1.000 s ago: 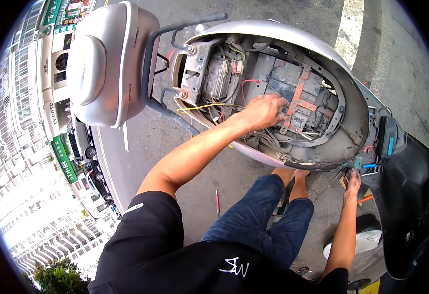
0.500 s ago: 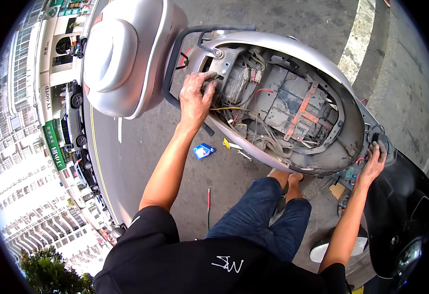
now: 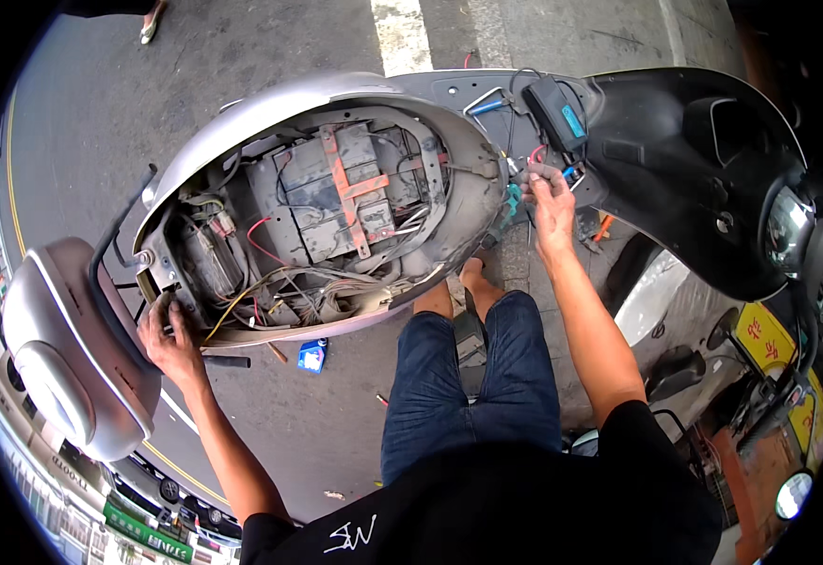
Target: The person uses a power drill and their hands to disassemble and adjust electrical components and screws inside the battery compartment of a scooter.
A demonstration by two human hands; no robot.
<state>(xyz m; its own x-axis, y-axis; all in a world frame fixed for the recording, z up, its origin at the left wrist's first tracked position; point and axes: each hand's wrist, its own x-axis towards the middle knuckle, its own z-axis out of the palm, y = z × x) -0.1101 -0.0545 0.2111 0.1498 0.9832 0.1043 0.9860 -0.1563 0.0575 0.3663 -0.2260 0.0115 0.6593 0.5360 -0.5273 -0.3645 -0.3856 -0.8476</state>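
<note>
An opened silver scooter body (image 3: 289, 94) holds battery blocks (image 3: 303, 217), a red metal strap (image 3: 345, 169) and tangled wires (image 3: 242, 292). My left hand (image 3: 171, 339) grips the rear edge beside a metal bracket, fingers curled. My right hand (image 3: 551, 212) is closed at the front end, beside teal-handled tools (image 3: 510, 202) and wires; what its fingers hold is too small to name. A black device with a blue label (image 3: 552, 113) lies just above it, near blue-handled hex tools (image 3: 487, 105).
A silver top box (image 3: 72, 367) is at left, black scooter panels (image 3: 675, 160) at right. A blue-and-white container (image 3: 312, 356) lies on the pavement below. Another person's foot (image 3: 151, 26) shows at top left. Parked cars (image 3: 171, 490) and yellow boards (image 3: 759, 334) are farther out.
The view has swung rightward. My left hand left the battery area for the rear edge. My right hand shifted about the front end and now has its fingers closed.
</note>
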